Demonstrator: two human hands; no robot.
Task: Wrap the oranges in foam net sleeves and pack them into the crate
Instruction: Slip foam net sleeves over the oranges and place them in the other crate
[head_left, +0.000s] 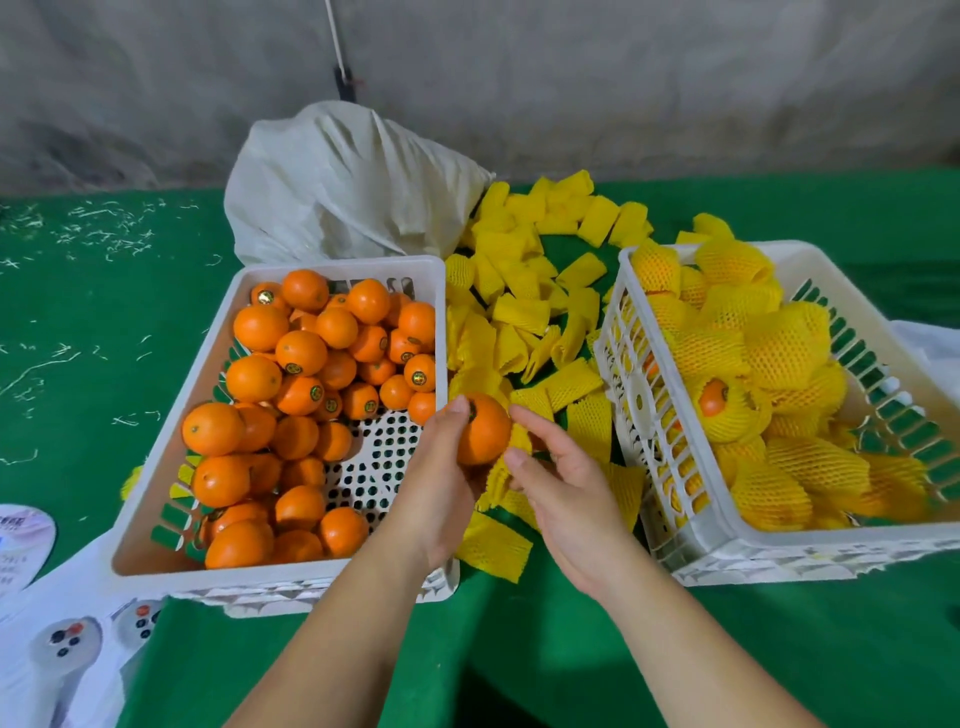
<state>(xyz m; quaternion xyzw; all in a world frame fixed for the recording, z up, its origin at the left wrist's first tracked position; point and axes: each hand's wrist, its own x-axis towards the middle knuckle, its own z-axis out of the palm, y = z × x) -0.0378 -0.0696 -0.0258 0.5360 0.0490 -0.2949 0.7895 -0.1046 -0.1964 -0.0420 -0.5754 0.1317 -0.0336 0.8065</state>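
Done: white slatted plastic crate (737, 540) at bench's right edge, roughly half full of netted fruit.
Left: many bare oranges (291, 395) in left white crate (156, 457).
Left hand (441, 483): fingers curled round a round bare orange (484, 429).
Right hand (566, 493): fingers pinching yellow foam net sleeve (501, 480).

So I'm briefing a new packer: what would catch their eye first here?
Likely the white crate of bare oranges on the left and the crate of yellow-netted oranges on the right. Between them, the left hand holds an orange over loose foam sleeves.

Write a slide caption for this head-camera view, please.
Left hand holds a bare orange while the right hand pinches a yellow foam sleeve, between two white crates.
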